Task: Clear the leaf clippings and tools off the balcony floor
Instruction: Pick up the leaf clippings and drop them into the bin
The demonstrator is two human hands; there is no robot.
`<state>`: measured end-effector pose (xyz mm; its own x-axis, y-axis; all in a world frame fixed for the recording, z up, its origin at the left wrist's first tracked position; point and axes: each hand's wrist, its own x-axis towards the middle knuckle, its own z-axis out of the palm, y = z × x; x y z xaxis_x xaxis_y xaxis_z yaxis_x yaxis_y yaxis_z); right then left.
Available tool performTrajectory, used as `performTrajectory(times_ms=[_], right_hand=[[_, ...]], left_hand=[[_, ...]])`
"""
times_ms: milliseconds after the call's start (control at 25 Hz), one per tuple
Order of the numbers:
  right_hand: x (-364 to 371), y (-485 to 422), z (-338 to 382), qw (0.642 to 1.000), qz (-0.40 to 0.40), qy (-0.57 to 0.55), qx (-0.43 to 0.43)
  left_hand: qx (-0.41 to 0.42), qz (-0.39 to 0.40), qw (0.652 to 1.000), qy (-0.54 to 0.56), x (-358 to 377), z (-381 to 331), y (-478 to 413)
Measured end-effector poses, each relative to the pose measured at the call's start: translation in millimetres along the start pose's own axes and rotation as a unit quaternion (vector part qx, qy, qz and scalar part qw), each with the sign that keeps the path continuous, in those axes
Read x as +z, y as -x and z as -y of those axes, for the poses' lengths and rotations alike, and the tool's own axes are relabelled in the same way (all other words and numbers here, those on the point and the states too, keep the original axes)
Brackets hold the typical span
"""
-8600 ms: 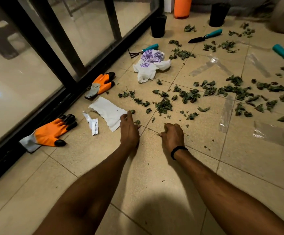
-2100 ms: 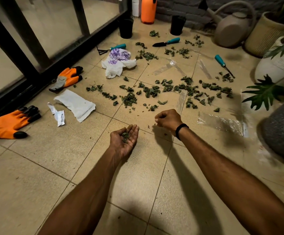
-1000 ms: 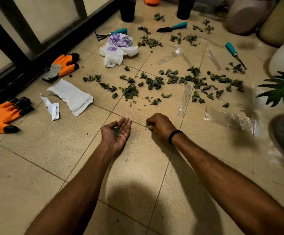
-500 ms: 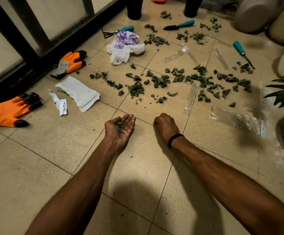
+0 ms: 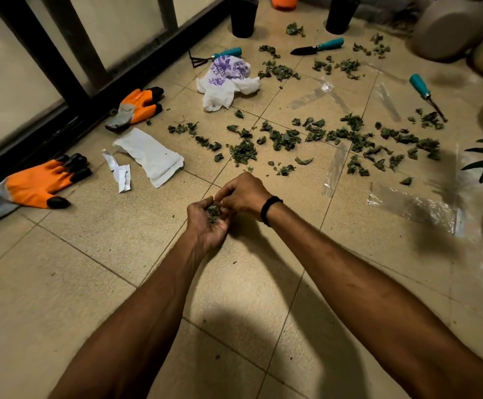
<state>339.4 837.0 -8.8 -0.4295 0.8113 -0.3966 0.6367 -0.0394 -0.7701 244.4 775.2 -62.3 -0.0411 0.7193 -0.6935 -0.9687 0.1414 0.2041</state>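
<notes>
In the head view we are in the gathering step: our left hand (image 5: 210, 223) lies palm up just above the beige tiled balcony floor (image 5: 105, 240), fingers cupped round a small heap of dark green leaf clippings (image 5: 213, 212), while our right hand (image 5: 241, 194) hangs over it with fingertips bunched in a pinch, touching that heap. By our judgement little is cleared, since most clippings lie scattered on the tiles ahead, and the teal-handled hand rake (image 5: 217, 56), teal-handled black trowel (image 5: 318, 48) and teal-handled weeder (image 5: 424, 92) lie untouched beyond them. Next we would reach the right hand forward to the nearest scraps, keeping the left cupped and level.
</notes>
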Motion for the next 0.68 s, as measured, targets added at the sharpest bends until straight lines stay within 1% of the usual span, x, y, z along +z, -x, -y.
performTrajectory(times_ms=[80, 160, 240, 320, 360, 400, 520, 600, 680], right_hand=[[8.6, -1.6, 4.7, 0.998, -0.021, 0.065, -0.014], [10.9, 0.6, 5.2, 0.996, -0.036, 0.070, -0.036], [4.1, 5.1, 2.9, 0.996, -0.057, 0.037, -0.051], [-14.1, 7.2, -7.6, 0.995, -0.074, -0.050, -0.046], [-26.9, 6.6, -17.8, 0.992, -0.095, -0.076, -0.038], [-40.6, 6.4, -31.6, 0.989, -0.123, -0.079, -0.023], [-72.0, 12.5, -89.8, 0.979, -0.197, -0.002, 0.054], [-73.9, 23.1, -123.5, 0.974, -0.204, 0.045, 0.083], [-64.9, 30.7, -143.4, 0.977, -0.194, 0.045, 0.081]], left_hand=[[0.009, -0.002, 1.000, -0.011, 1.8, -1.2, 4.0], [0.008, -0.005, 1.000, -0.001, 3.2, -1.8, 10.7], [0.016, 0.002, 1.000, 0.004, 3.8, -2.0, 13.1], [0.007, 0.018, 1.000, 0.002, 2.4, -3.0, 10.1], [0.002, 0.023, 1.000, -0.003, 0.9, -4.9, 6.9], [-0.002, 0.025, 1.000, -0.007, -0.5, -7.6, 4.5], [-0.004, 0.032, 0.999, 0.004, -1.6, -16.9, 3.0], [-0.003, 0.034, 0.999, 0.014, -1.0, -19.7, 2.1], [-0.002, 0.031, 0.999, 0.009, -0.5, -17.0, -0.9]])
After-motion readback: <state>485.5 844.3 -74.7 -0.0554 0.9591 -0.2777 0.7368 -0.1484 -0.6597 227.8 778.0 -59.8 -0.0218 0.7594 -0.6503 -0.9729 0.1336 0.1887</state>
